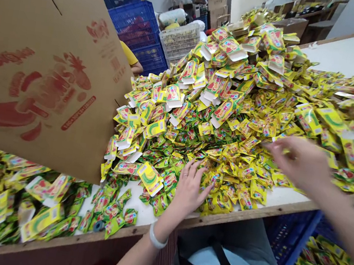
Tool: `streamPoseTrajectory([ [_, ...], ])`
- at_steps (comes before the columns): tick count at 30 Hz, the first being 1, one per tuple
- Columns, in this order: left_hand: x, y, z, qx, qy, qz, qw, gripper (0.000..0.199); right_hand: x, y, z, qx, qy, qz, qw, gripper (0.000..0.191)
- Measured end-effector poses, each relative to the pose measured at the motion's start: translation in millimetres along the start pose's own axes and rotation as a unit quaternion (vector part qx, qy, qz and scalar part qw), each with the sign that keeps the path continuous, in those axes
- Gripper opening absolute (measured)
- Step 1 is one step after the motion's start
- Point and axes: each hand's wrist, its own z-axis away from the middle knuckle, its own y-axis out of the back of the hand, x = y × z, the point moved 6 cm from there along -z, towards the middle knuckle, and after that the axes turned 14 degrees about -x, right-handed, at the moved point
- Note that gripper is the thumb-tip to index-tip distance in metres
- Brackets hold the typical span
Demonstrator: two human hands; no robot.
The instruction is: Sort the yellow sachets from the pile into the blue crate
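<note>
A big heap of small yellow and green candy packets (243, 156) covers the white table, with flat yellow cartons (149, 177) mixed in. My left hand (188, 188), with a ring and a white wristband, rests on the packets at the heap's front edge, fingers spread. Over the right part of the heap is my right hand (296, 160), blurred by motion, its thumb and fingertips close together. Whether something small is between them cannot be made out.
A large printed cardboard box (50, 63) stands at the left. More packets lie along the table's wooden edge (286, 206). Blue crates (140, 23) and a white crate (181, 41) are behind; a blue crate (302, 246) of cartons sits below right. A person's yellow sleeve (128, 54) shows behind the box.
</note>
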Motion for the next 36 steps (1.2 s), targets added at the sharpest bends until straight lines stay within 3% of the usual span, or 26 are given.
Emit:
streamPoseTrajectory([
  [3,-3.1,2.1,18.0,-0.055,-0.003,0.019,0.998,0.031,-60.6,-112.5,18.3,-0.200,0.097,0.161,0.962,0.023],
  [4,-5.7,0.6,25.4,-0.087,-0.009,0.028,0.996,0.035,-71.5,-138.5,24.3,-0.238,0.098,0.194,0.947,0.023],
  [6,-13.2,-3.6,39.4,-0.134,-0.012,0.042,0.990,0.047,-81.0,-167.2,30.2,-0.270,0.080,0.230,0.931,0.021],
  [10,-25.3,-12.2,51.7,-0.142,0.000,0.054,0.988,0.051,-68.2,-168.7,26.9,-0.267,0.051,0.173,0.947,0.007],
  [14,-24.0,-21.9,42.3,-0.124,0.005,0.034,0.992,0.049,-37.3,-146.0,28.6,-0.208,-0.016,-0.087,0.974,0.014],
  [16,-23.3,-25.1,35.1,-0.101,-0.001,0.020,0.995,0.038,-23.3,-137.0,35.9,-0.172,-0.057,-0.257,0.949,0.022],
  [18,-26.1,-23.8,28.9,-0.051,0.000,0.043,0.998,0.027,-15.6,-134.5,46.6,-0.152,-0.102,-0.399,0.898,0.037],
  [20,-32.5,-18.2,25.1,0.022,0.022,0.123,0.992,0.035,-17.2,-137.4,59.2,-0.129,-0.144,-0.500,0.844,0.046],
  [22,-38.5,-13.1,24.3,0.099,0.064,0.239,0.964,0.041,-28.8,-143.8,71.5,-0.085,-0.165,-0.565,0.804,0.043],
  [24,-38.1,-13.7,25.8,0.161,0.111,0.350,0.916,0.039,-47.7,-155.6,82.7,-0.039,-0.175,-0.613,0.769,0.038],
  [27,-23.8,-24.1,30.6,0.221,0.154,0.460,0.846,0.039,-76.9,-178.8,93.2,0.004,-0.190,-0.655,0.731,0.036],
  [29,-13.8,-34.2,35.8,0.243,0.173,0.510,0.807,0.041,-87.6,-188.8,95.1,0.035,-0.194,-0.653,0.731,0.036],
  [33,-6.6,-46.1,43.2,0.266,0.181,0.619,0.717,0.049,-89.9,-191.5,96.3,0.080,-0.176,-0.606,0.771,0.035],
  [36,-3.6,-42.9,38.2,0.256,0.160,0.669,0.679,0.047,-86.9,-190.0,99.9,0.079,-0.159,-0.610,0.773,0.034],
])
